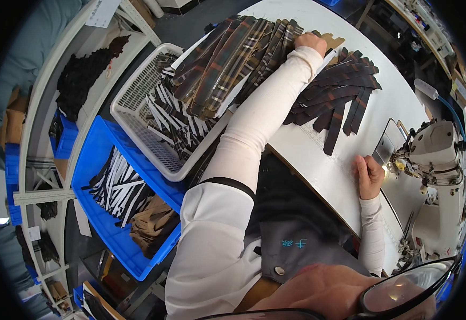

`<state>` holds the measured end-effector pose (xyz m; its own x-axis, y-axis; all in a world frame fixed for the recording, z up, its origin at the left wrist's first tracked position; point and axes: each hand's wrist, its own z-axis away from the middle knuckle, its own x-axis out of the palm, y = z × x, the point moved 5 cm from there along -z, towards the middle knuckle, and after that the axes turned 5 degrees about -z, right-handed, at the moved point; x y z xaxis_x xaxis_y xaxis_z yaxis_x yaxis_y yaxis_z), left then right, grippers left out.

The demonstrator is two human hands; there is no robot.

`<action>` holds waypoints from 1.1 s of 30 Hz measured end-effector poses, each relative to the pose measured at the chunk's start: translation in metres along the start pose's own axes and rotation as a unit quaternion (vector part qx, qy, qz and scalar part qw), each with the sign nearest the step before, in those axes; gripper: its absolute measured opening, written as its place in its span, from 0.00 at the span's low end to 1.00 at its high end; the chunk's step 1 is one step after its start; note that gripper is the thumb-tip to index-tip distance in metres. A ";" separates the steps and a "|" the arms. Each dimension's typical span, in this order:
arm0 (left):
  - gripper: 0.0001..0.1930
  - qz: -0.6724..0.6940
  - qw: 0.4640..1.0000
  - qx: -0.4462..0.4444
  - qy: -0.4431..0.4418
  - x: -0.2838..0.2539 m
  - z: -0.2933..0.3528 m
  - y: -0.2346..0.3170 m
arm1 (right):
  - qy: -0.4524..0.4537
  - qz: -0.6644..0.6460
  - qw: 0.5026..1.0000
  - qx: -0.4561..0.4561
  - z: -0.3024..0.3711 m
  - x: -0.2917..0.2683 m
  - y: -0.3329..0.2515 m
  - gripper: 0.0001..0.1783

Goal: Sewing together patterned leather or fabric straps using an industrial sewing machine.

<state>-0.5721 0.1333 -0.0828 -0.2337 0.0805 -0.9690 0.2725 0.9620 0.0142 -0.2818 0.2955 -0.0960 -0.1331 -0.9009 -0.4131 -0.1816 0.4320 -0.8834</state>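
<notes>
Left of the sewing machine point(438, 152): left hand point(310, 44) on plaid strips point(230, 66) — finger grip unclear, best separated singly; right hand point(370, 175) nearer, fingers closed.

white tabletop point(307, 156) gives passage between dark strips point(335, 89) and sewing machine point(436, 152), which seemingly blocks the right.

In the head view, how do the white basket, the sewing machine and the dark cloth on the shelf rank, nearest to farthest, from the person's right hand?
From the right hand:
1. Sewing machine: close by, on the right.
2. White basket: well to the left.
3. Dark cloth: farther left, on the shelf.
</notes>
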 end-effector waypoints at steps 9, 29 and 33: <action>0.11 0.046 0.999 -0.005 -0.001 -0.006 -0.007 -0.007 | -0.005 -0.003 1.000 0.007 -0.001 0.000 0.000 0.18; 0.10 0.133 0.880 0.401 0.218 -0.087 0.274 0.159 | 0.103 -0.312 0.941 0.075 0.040 -0.028 0.007 0.15; 0.08 0.399 0.831 0.331 0.203 -0.081 0.270 0.149 | 0.135 -0.320 0.935 0.075 0.053 -0.055 0.028 0.15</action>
<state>-0.2608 0.1999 -0.0687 0.0083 0.8340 -0.5518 0.9140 0.2175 0.3425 -0.2279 0.3551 -0.1095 -0.2893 -0.9203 0.2632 -0.1717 -0.2206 -0.9601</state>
